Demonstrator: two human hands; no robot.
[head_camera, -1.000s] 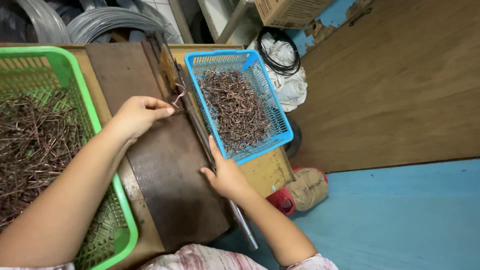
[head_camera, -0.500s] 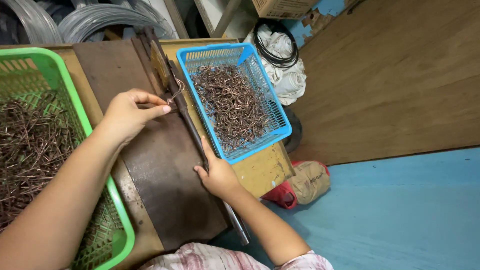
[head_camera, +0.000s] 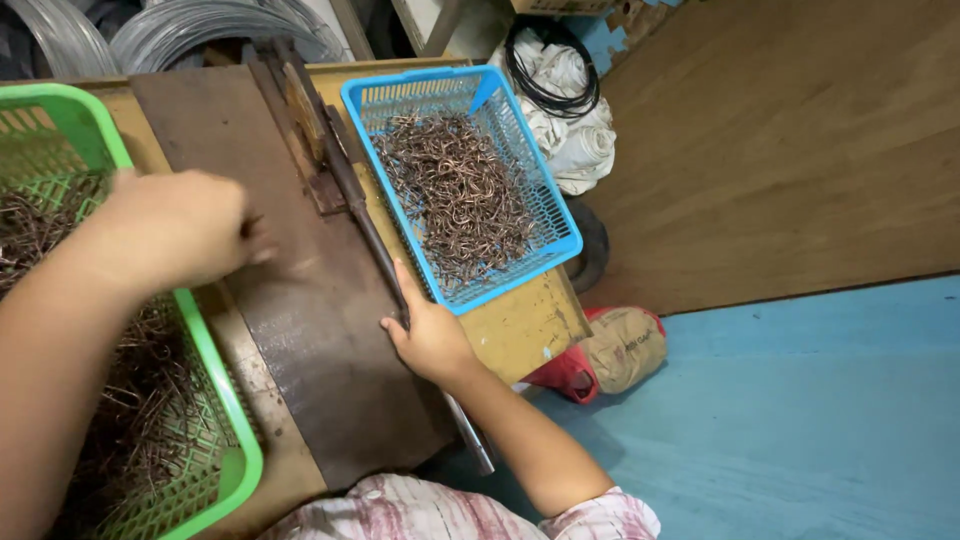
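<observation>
My right hand (head_camera: 430, 340) grips the long metal lever bar (head_camera: 368, 228) of a bench tool, low on the bar. That bar runs along a dark metal plate (head_camera: 300, 340). My left hand (head_camera: 165, 235) is blurred, fingers curled, over the plate's left edge beside the green basket (head_camera: 232, 405) of straight rusty wire pieces (head_camera: 140, 400). A short dark stub shows at its fingertips, but I cannot make out whether it is held. Right of the lever, a blue basket (head_camera: 562, 240) holds bent wire hooks (head_camera: 455, 190).
The plate and the blue basket rest on a yellowish wooden bench (head_camera: 520, 325). Wire coils (head_camera: 170, 30) lie behind it. A white cloth with a black cable (head_camera: 572, 110) and a red and tan bag (head_camera: 612, 348) lie right of the bench on the blue floor (head_camera: 800, 420).
My left hand has pulled back from the tool head, leftward toward the green basket. My right hand has stayed on the lever, and the view has shifted.
</observation>
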